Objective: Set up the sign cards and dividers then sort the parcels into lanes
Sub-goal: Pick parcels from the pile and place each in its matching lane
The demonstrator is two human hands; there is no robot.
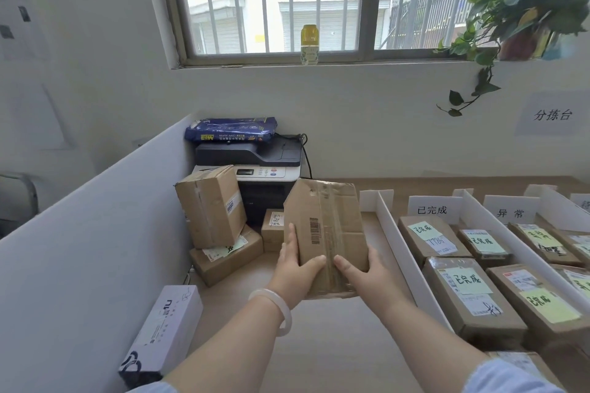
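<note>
In the head view, we are holding a taped cardboard parcel [329,226] up off the table [319,344], tilted so that its barcode face is turned toward us. Our left hand [295,268] is gripping its left edge, thumb curled over the front, and our right hand [364,271] is clamping the lower right corner the same way. The parcel is hanging between the unsorted heap and the nearest white divider [402,239], and is not yet in any lane. The setting up is looking done as far as we can see. That divider and a second divider [498,233] are standing upright, and two sign cards, the "已完成" card [432,209] and the "异常" card [510,212], are standing at the heads of their lanes. A third card at the right edge is cut off, so we cannot read it. Sorting is well along, with labelled lane parcels [469,293] lying flat in rows between the dividers, most of them with green or yellow notes. What is left, we are judging, is the parcel in our hands plus the heap by the printer [255,166]. That heap is a leaning box [210,207] propped on a flat box [226,257], with a small box [273,228] behind them.
</note>
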